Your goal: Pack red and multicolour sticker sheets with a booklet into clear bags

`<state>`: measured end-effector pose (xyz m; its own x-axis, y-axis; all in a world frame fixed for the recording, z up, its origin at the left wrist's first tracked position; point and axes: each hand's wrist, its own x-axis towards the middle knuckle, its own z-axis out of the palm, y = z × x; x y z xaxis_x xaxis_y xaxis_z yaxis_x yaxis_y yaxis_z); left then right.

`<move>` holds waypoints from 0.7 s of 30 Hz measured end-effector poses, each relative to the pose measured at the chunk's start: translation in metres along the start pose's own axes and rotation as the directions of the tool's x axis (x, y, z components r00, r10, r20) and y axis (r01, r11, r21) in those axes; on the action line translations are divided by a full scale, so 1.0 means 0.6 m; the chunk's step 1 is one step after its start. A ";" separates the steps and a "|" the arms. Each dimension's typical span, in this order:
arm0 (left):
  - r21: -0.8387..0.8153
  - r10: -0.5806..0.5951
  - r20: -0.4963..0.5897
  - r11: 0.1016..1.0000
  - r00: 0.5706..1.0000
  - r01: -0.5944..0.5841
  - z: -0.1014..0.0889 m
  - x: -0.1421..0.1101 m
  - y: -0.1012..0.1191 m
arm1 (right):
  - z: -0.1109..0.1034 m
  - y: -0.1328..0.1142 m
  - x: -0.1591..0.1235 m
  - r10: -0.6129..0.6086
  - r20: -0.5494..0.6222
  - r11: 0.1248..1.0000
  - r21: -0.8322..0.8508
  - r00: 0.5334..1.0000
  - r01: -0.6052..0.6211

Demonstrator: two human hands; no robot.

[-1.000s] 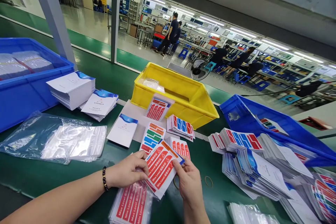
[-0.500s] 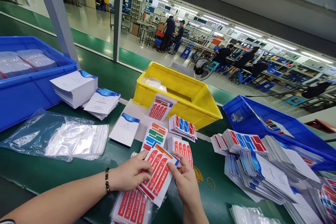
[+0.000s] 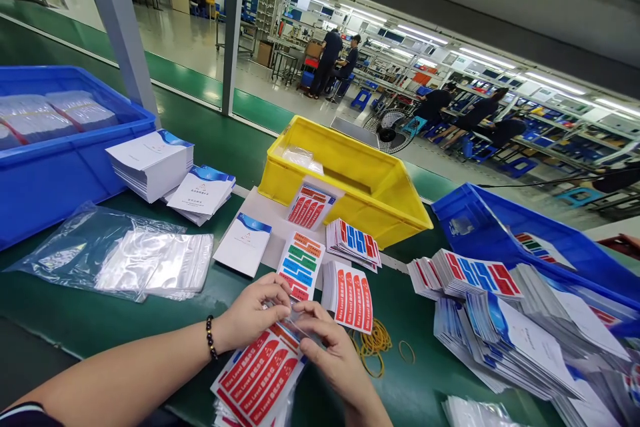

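My left hand (image 3: 253, 315), with a dark bead bracelet at the wrist, and my right hand (image 3: 324, 343) meet at the top edge of a clear plastic bag (image 3: 260, 377) holding red-striped sticker sheets. Both hands pinch the bag's mouth, fingers pressed together. The bag lies on a pile of similar filled bags at the near edge of the green table (image 3: 75, 327). Just beyond my fingers lie a multicolour sticker sheet (image 3: 301, 264) and a stack of red sticker sheets (image 3: 350, 295). Yellow rubber bands (image 3: 373, 341) lie right of my right hand.
A yellow bin (image 3: 350, 180) stands behind, blue bins at far left (image 3: 50, 167) and right (image 3: 525, 240). White booklets (image 3: 150, 163) and empty zip bags (image 3: 150, 263) lie left. Heaps of sticker sheets and booklets (image 3: 500, 320) fill the right. Other people work far behind.
The red sticker sheet I held up in both hands has gone down into the clear bag, and both hands have come together at the bag's mouth. The camera has shifted slightly.
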<state>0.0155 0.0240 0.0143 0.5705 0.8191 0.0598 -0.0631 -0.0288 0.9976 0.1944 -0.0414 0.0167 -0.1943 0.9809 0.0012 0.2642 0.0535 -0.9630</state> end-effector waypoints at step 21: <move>0.071 -0.177 0.039 0.982 0.983 0.174 -0.006 0.009 0.004 | 0.023 0.023 0.012 0.160 -0.220 0.980 0.153 0.962 -0.127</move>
<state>0.0157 0.0306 0.0172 0.6044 0.7881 -0.1162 0.0955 0.0731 0.9927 0.1837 -0.0363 -0.0004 0.0629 0.9937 -0.0932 0.1387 -0.1012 -0.9852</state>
